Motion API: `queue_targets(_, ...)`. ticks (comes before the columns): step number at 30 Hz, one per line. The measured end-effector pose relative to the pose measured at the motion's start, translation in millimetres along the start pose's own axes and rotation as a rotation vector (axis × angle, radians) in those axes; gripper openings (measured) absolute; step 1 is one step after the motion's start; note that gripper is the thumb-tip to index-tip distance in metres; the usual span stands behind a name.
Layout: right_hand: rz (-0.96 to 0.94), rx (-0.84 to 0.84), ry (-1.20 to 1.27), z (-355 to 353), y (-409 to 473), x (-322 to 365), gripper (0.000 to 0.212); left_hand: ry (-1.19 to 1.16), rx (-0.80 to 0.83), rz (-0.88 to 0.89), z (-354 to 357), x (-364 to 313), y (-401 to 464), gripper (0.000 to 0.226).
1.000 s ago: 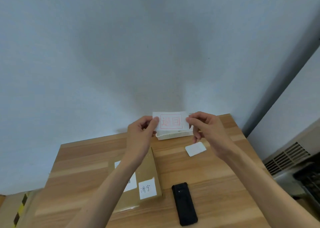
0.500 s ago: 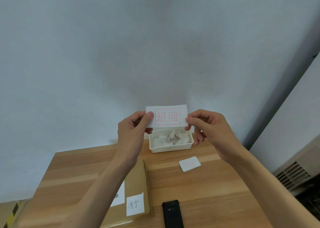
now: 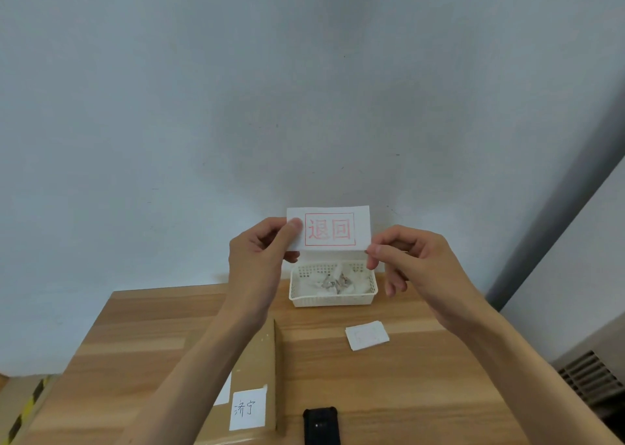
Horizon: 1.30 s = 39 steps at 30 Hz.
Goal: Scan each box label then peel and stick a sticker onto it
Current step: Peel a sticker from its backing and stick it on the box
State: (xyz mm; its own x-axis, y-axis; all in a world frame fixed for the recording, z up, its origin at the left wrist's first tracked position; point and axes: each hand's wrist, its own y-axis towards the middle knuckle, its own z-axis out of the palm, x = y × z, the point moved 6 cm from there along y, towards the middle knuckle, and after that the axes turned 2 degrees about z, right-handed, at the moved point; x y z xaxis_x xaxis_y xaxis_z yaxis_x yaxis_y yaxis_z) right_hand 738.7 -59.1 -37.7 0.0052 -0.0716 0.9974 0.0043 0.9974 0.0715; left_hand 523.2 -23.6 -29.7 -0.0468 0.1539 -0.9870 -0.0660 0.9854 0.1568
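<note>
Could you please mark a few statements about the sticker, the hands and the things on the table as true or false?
1. Both hands hold the sticker up above the table. True.
2. The sticker bears blue printing. False: it is red, inside a red frame.
3. The white basket stands at the table's far edge. True.
4. The left hand rests on the cardboard box. False: it pinches the sticker's left edge.
5. The right hand holds the black scanner. False: the scanner lies on the table.

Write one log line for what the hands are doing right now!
left hand: pinches sticker | right hand: pinches sticker | sticker: held above basket | box: on table
</note>
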Motion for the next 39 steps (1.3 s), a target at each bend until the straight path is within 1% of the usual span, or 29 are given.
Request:
queue_targets(2,0.000,-0.013,-0.008,-6,-1,0,0.007,0.061,-0.023,0.048,3,-2,1,0.008)
queue_targets(3,0.000,-0.023,-0.013,-9,-2,-1,0.007,0.106,-0.041,0.088,4,-4,2,0.009)
queue_targets(6,0.000,-0.049,-0.013,-17,-4,-2,0.008,0.270,-0.078,0.261,10,-13,2,0.030)
queue_targets(9,-0.002,-0.064,-0.011,-24,-4,0,0.007,0.471,-0.100,0.488,18,-29,-2,0.030)
queue_targets(11,-0.009,-0.069,-0.017,-28,-5,1,0.008,0.570,-0.046,0.622,30,-37,-5,0.018)
queue_targets(13,-0.018,-0.069,-0.017,-29,-4,3,0.008,0.642,0.075,0.750,46,-42,-10,0.003)
queue_targets(15,-0.030,-0.057,-0.018,-29,-5,6,0.008,0.681,0.170,0.856,63,-42,-19,0.012)
queue_targets(16,-0.040,-0.050,-0.023,-28,-5,8,0.008,0.680,0.199,0.879,69,-41,-23,0.015)
queue_targets(19,-0.068,-0.031,-0.035,-24,-5,12,0.010,0.622,0.232,0.874,76,-39,-28,0.015)
queue_targets(21,-0.079,-0.025,-0.034,-23,-5,14,0.010,0.607,0.215,0.857,74,-38,-27,0.014)
queue_targets(24,-0.089,-0.013,-0.042,-20,-5,14,0.009,0.617,0.185,0.825,68,-35,-25,0.012)
queue_targets(31,-0.127,-0.004,-0.074,-10,-5,14,0.009,0.626,0.172,0.785,57,-30,-25,0.023)
queue_targets(36,-0.135,-0.004,-0.104,-8,-6,14,0.010,0.624,0.188,0.773,55,-29,-26,0.020)
queue_targets(39,-0.160,0.002,-0.164,-7,-7,15,0.012,0.654,0.187,0.806,56,-30,-27,0.019)
